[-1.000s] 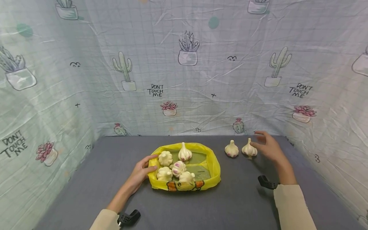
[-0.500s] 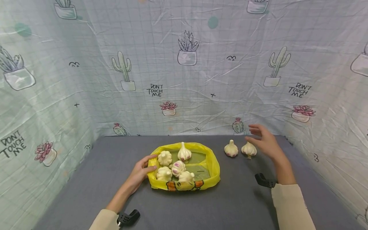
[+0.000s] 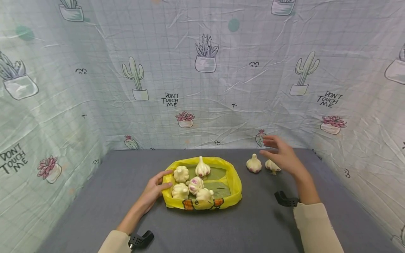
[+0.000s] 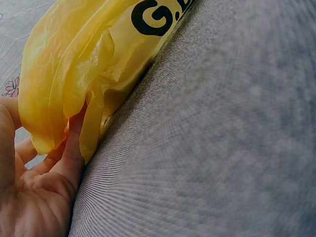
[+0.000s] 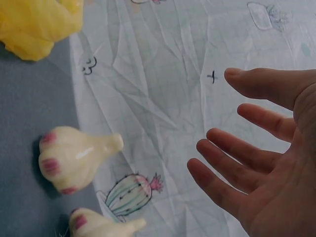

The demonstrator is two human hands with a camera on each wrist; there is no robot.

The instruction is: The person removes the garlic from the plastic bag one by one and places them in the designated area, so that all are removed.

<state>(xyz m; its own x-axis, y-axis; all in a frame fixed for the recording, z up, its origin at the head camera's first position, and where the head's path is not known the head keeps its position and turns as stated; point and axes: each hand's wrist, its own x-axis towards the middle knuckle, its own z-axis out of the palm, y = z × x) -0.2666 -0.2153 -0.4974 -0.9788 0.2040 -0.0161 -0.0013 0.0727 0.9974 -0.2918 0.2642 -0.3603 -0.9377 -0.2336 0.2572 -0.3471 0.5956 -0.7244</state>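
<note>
A yellow plastic bag, its mouth spread wide, lies on the table with several garlic bulbs inside. My left hand holds the bag's left edge; in the left wrist view the fingers are around the yellow film. Right of the bag, two more bulbs sit side by side on the table: a nearer-to-bag garlic bulb and a second garlic bulb, partly hidden by my right hand. That hand is raised above them, fingers apart, holding nothing, as the right wrist view also shows.
The grey table runs back to a hanging cloth printed with cacti, which also lines both sides. Each wrist wears a black device, one on the left wrist and one on the right.
My right hand has moved leftward and slightly up, from beside the right-hand garlic bulb to above the two loose bulbs. My left hand and the bag have stayed put.
</note>
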